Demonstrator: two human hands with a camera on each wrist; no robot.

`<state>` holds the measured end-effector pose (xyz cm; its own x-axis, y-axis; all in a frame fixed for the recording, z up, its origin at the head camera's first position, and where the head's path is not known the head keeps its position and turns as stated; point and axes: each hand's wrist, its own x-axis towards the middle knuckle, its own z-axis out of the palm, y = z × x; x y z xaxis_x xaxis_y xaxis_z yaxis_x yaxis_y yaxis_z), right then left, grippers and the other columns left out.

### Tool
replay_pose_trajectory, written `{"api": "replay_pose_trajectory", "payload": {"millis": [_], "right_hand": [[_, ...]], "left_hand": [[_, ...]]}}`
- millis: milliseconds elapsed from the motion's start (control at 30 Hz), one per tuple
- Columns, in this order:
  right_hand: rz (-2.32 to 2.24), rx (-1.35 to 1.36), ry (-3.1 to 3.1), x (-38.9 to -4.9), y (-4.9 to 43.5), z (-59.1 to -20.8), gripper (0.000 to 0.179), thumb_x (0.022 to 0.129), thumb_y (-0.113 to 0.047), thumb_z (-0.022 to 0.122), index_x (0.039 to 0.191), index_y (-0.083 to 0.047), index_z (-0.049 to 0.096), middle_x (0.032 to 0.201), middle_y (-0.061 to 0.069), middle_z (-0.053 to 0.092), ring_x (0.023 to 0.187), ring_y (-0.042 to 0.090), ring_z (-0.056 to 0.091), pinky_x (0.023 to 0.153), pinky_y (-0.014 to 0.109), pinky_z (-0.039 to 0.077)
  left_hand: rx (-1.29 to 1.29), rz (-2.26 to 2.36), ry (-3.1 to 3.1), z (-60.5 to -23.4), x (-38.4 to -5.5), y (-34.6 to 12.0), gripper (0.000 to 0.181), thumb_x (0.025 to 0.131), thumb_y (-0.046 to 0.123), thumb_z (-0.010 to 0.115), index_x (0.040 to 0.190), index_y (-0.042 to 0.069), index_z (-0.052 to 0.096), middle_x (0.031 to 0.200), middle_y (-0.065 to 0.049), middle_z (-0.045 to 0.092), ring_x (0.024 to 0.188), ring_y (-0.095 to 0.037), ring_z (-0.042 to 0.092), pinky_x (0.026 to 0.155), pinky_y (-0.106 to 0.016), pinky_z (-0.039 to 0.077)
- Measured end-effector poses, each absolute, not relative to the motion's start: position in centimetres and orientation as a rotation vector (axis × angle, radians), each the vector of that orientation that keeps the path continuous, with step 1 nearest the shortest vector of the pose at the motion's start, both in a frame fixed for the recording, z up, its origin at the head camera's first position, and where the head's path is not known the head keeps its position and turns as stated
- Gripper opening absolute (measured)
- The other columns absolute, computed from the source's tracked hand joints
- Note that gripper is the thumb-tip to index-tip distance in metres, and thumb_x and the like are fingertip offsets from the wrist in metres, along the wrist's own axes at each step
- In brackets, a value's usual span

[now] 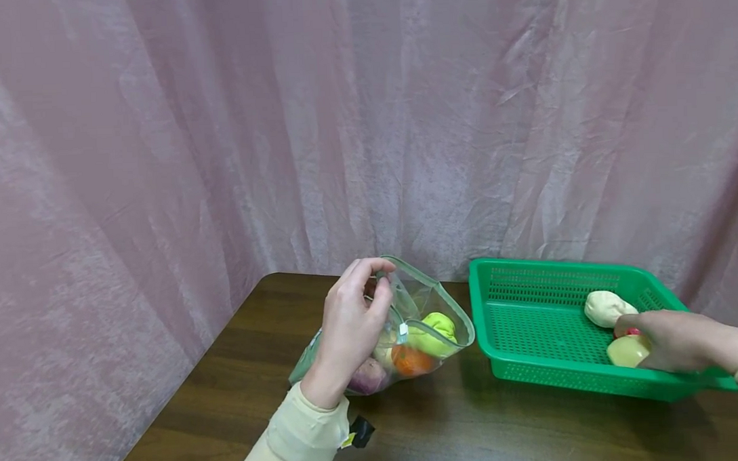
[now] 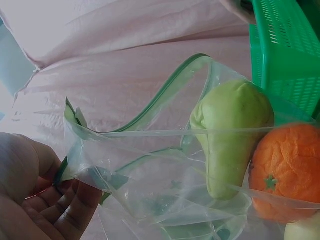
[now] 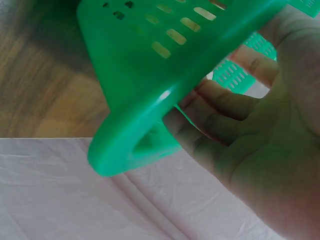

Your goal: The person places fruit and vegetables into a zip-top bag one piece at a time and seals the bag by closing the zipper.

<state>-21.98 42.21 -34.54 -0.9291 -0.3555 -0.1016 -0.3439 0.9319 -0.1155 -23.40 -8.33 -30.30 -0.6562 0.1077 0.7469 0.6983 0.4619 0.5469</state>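
My left hand (image 1: 355, 312) pinches the green-edged rim of a clear zip bag (image 1: 423, 293). Inside the bag are a light green pear-shaped piece (image 2: 227, 125), a wrinkled orange fruit (image 2: 287, 170) with a green star mark, and a purple round piece (image 1: 368, 376). The bag's mouth gapes toward the right. My right hand (image 1: 674, 338) reaches down into a green plastic basket (image 1: 532, 364), over a pale yellow-green piece (image 1: 628, 352) and a mostly covered red piece (image 1: 633, 331). Its fingers look loosely bent; the basket's rim partly hides them in the right wrist view.
A cream-white lumpy piece (image 1: 608, 308) lies in the basket beyond the right hand. The basket stands on the brown wooden table (image 1: 228, 378), right of the bag. A pinkish curtain (image 1: 365, 122) hangs behind the table's back edge.
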Motion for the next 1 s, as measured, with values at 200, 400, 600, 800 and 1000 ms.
{"api": "replay_pose_trajectory", "payload": {"millis": [200, 400, 600, 800, 1000], "right_hand": [[-0.161, -0.583, 3.062, -22.4, 41.4, -33.7, 0.051, 0.075, -0.027, 0.096, 0.117, -0.018, 0.068, 0.096, -0.006, 0.061, 0.078, 0.008, 0.047, 0.063, 0.028, 0.040], [-0.297, -0.627, 3.168, -23.0, 39.6, -33.1, 0.057, 0.075, -0.034, 0.100, 0.122, -0.020, 0.070, 0.109, 0.000, 0.070, 0.089, 0.010, 0.060, 0.067, 0.029, 0.048], [-0.492, -0.763, 3.265, -23.2, 37.3, -32.3, 0.059, 0.078, -0.034, 0.102, 0.128, -0.024, 0.070, 0.110, -0.010, 0.068, 0.096, 0.004, 0.063, 0.072, 0.029, 0.055], [-0.712, -0.866, 3.254, -23.2, 34.8, -31.1, 0.059, 0.082, -0.024, 0.100, 0.133, -0.028, 0.069, 0.113, -0.015, 0.069, 0.102, 0.001, 0.065, 0.080, 0.028, 0.061], [-0.864, -0.948, 3.199, -23.2, 32.2, -30.0, 0.062, 0.086, -0.019, 0.098, 0.139, -0.024, 0.068, 0.124, -0.013, 0.069, 0.112, 0.002, 0.062, 0.092, 0.022, 0.058]], "left_hand": [[-0.675, -1.185, -2.064, -30.2, -23.4, -8.4, 0.021, 0.102, -0.001, 0.063, 0.112, 0.010, 0.078, 0.100, 0.001, 0.069, 0.082, -0.014, 0.062, 0.067, -0.029, 0.054], [-0.675, -1.184, -2.064, -30.2, -23.4, -8.4, 0.021, 0.101, -0.001, 0.063, 0.112, 0.010, 0.078, 0.100, 0.001, 0.069, 0.081, -0.014, 0.062, 0.067, -0.029, 0.053], [-0.678, -1.182, -2.066, -30.3, -23.4, -8.4, 0.021, 0.101, -0.001, 0.063, 0.112, 0.010, 0.078, 0.100, 0.001, 0.069, 0.082, -0.014, 0.062, 0.067, -0.029, 0.054], [-0.679, -1.186, -2.060, -30.2, -23.4, -8.3, 0.021, 0.102, 0.000, 0.064, 0.112, 0.011, 0.078, 0.102, 0.001, 0.070, 0.082, -0.013, 0.062, 0.068, -0.029, 0.055], [-0.678, -1.207, -2.063, -30.2, -23.3, -8.3, 0.020, 0.103, 0.001, 0.064, 0.113, 0.011, 0.078, 0.104, 0.002, 0.071, 0.082, -0.012, 0.063, 0.068, -0.028, 0.055]]}}
